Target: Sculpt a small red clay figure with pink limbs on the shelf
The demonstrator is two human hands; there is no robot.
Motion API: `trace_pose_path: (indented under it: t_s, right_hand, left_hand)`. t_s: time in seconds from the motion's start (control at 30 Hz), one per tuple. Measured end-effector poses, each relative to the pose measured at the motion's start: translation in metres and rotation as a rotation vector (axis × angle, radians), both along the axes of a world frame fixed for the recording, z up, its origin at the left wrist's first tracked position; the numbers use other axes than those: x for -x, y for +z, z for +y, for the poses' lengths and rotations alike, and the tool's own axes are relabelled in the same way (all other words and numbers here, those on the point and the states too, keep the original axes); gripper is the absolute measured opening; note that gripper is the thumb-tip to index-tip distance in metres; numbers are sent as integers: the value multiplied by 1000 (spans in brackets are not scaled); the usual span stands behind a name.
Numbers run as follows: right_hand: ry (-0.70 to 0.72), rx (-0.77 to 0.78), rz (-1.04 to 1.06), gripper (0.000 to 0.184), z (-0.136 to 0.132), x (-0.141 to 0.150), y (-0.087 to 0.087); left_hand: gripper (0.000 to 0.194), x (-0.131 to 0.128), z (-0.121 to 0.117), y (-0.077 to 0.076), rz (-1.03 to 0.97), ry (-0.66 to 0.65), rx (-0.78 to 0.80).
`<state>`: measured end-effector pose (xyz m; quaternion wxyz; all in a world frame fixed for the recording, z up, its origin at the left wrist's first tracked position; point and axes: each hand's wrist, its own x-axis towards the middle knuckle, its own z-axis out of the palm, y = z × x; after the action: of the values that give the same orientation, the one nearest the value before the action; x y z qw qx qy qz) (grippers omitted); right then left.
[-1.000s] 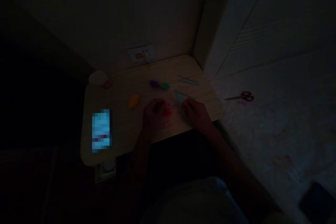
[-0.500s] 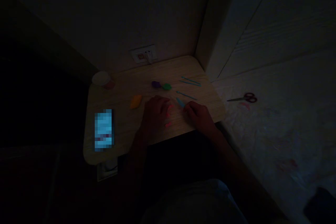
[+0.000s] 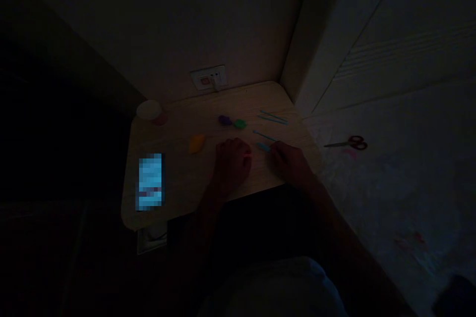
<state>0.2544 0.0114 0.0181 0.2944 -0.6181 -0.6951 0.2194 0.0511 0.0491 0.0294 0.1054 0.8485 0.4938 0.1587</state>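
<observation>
Table: pale wood-grain top with rounded corners point(image 3: 174, 173), the small rounded green lump point(image 3: 240, 124) toward its back.
Phone: lit rectangular screen point(image 3: 150, 182), far left of the green lump and nearer the person; its content is blurred out.
Cup: round, white-topped, with a reddish side point(image 3: 148, 110), well left of the green lump.
Orange: soft-looking orange-yellow lump point(image 3: 197, 143), left and nearer the person.
Socket: white rectangular wall plate with a plug point(image 3: 208, 78), behind the green lump, to its left.
Purple: small dark purple lump point(image 3: 225, 120), just left of the green one.
Left hand: curled point(image 3: 233, 162), in front of the green lump; a pinkish-red piece point(image 3: 247, 155) shows by its thumb side, mostly covered. Whether the fingers pinch it, I cannot tell.
Right hand: fingers pressed around a flat light-blue tool point(image 3: 263, 147), the hand itself point(image 3: 289, 161) right of the green lump and nearer the person, hiding the tool's rear.
Sticks: one thin blue stick point(image 3: 265, 135) beyond the tool, two more point(image 3: 273, 117) right of the green lump.
Scissors: red-handled, metal-bladed point(image 3: 346, 143), off the table, far right of the green lump, a pink scrap point(image 3: 350, 153) beside them.
</observation>
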Motion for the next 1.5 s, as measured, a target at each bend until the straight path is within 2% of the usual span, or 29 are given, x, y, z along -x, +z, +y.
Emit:
trace_pose_path:
  t_s: [0.13,0.23,0.4,0.57,0.83,1.07,1.3,1.5]
  right_hand:
    - [54,-13,-58,30,-3,-3,0]
    - [67,-18,-109,29,-6,-7,-2]
    - [122,-70,-157,28,-6,-10,-8]
    - [133,-121,-172,27,-4,-10,-13]
    - [151,-181,-141,24,-2,-8,-16]
    - [141,-210,-212,24,5,-9,-11]
    - [220,-138,-334,23,10,-3,3]
    - [216,-85,-388,28,9,1,13]
  left_hand:
    - [9,2,-2,-3,-8,-56,-19]
    - [23,5,-4,-4,-43,-83,-21]
    - [15,3,-6,-9,-64,-88,-34]
    - [35,1,-7,-10,-117,-58,-59]
    - [8,4,-8,-9,-113,1,-100]
    - [6,1,-7,-14,-97,-1,-100]
    - [5,1,-7,-13,-94,2,-83]
    - [6,1,-7,-14,-93,3,-79]
